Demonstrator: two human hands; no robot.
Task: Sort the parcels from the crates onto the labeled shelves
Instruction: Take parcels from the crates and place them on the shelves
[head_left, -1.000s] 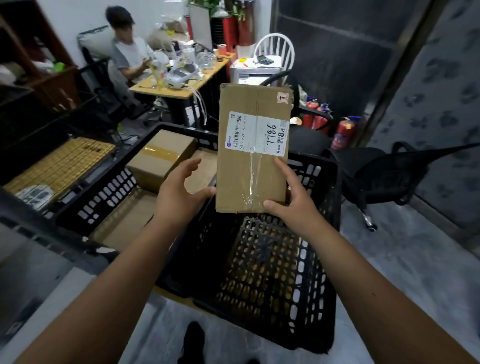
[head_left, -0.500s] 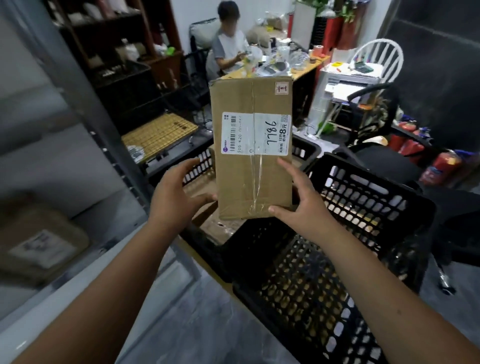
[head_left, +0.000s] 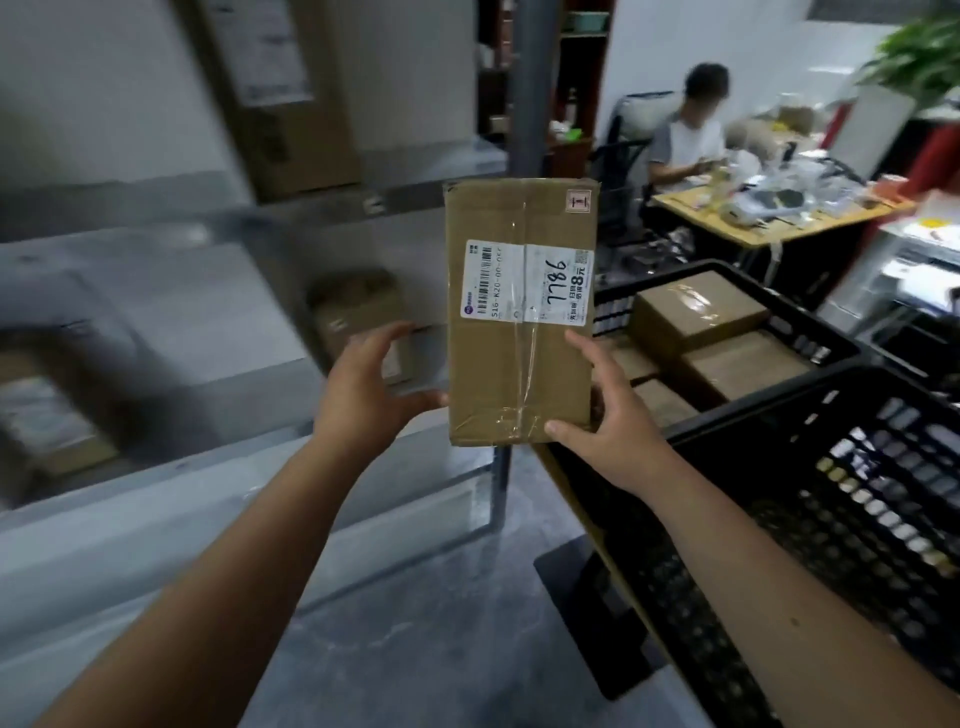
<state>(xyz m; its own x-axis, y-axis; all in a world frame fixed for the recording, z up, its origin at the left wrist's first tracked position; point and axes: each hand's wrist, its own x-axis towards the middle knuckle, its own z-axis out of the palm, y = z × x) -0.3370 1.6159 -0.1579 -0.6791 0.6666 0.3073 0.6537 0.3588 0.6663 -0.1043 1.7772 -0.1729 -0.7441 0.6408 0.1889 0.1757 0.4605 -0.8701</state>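
— Starting at our left, the shelves (head_left: 218, 270) are a blur, with a few boxes on them we can barely make out. If we can't read the shelf tags, we may slot this one under the wrong number.

— Agreed. Our left hand (head_left: 363, 384) only holds the parcel (head_left: 519, 312) at its lower left edge, thumb on the rim, fingers spread behind it. That looks like a light hold to us.

— And our right hand (head_left: 608, 421) grips the lower right corner, thumb across the taped front. Both holds sit low while the parcel stands upright in the air between shelves and crates, so it could tip forward.

— The label (head_left: 527, 283) reads 7786, sideways. We could misread it.

— On our right, the nearer crate (head_left: 852, 400) and the far crate (head_left: 696, 273) with boxes (head_left: 701, 312) stand close; our elbow could catch a rim.
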